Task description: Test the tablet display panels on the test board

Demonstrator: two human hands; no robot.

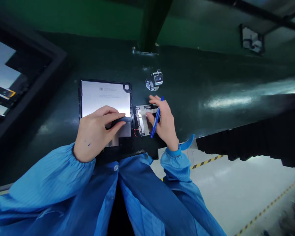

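Note:
An opened tablet-like device (105, 95) with a silvery back panel lies on the dark green workbench (211, 82). My left hand (97, 131) rests on the panel, fingers closed on a small dark flat tool (124, 120) pressed near the panel's right edge. My right hand (163, 123) holds a blue pen (156, 118) between its fingers while its fingertips press on a strip on the small circuit board section (144, 121) at the device's right side. A thin red wire shows at the board's lower left corner.
A metal hand tally counter (154, 80) stands just behind the device. A dark tray (17, 82) with other panels sits at the far left. A green post rises at the back. The bench edge runs lower right, with a light floor and yellow-black tape below.

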